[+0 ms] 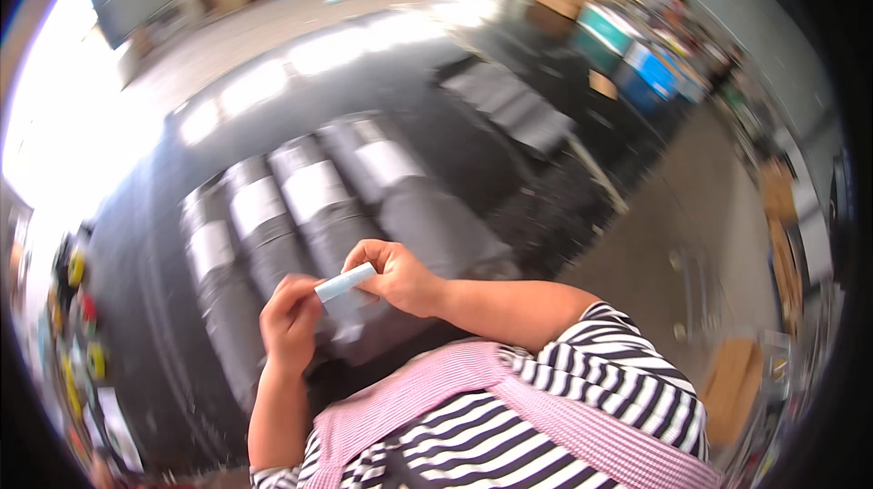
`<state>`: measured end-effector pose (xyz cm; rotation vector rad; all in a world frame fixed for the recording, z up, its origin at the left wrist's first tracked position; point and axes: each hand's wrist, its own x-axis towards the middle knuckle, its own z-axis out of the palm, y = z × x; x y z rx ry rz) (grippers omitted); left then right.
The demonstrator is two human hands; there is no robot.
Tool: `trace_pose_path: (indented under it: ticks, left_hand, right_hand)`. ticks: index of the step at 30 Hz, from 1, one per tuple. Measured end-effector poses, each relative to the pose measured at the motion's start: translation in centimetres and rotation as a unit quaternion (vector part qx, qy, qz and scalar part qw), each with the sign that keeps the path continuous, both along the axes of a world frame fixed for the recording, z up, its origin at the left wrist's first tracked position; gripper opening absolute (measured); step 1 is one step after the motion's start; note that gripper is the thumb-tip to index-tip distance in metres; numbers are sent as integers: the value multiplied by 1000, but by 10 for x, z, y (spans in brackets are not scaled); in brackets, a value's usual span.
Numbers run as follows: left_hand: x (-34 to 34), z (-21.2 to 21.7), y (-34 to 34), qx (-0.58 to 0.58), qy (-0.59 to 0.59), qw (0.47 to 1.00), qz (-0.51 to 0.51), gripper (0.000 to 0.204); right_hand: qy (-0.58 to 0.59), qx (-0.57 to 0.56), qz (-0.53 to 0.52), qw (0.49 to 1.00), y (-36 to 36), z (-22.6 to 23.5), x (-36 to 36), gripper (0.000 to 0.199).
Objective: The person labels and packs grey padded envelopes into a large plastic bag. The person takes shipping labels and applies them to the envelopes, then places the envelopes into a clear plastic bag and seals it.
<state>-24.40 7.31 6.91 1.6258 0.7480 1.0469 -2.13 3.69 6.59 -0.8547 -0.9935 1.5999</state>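
Note:
A small pale blue strip (345,282), perhaps folded paper or backing film, is stretched between my two hands. Its left end is pinched in the fingers of my left hand (291,314); the right end is in the closed fingers of my right hand (400,280). Something thin and whitish, maybe clear film, hangs below the strip, too blurred to name. Beneath and beyond my hands, several long dark grey wrapped bundles (436,225) lie side by side, each with a white band or label (311,189) round its far part.
The bundles rest on a wide black table (136,307). Farther right lies a flat grey folded piece (509,102). Blue and green bins (647,75) stand at the far right corner. Assorted tools or tape rolls (77,307) line the left edge, and cardboard (732,389) is at the right.

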Motion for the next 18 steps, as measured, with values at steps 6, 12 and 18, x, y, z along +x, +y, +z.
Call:
trace_pose_path:
  ticks: [6,12,18]
  left_hand:
    - [-10,-35,-67,-105,118,987,-21,42]
    - [1,-22,-82,-150,146,975,77,30]
    - [111,7,-89,-118,174,976,60,23]
  right_hand:
    - [-121,10,-689,715,-170,-45,340,20]
    - [101,-216,-896,375,-347,-225,487,12]
    - [172,-328,-554,746,-281,-332,447,53]
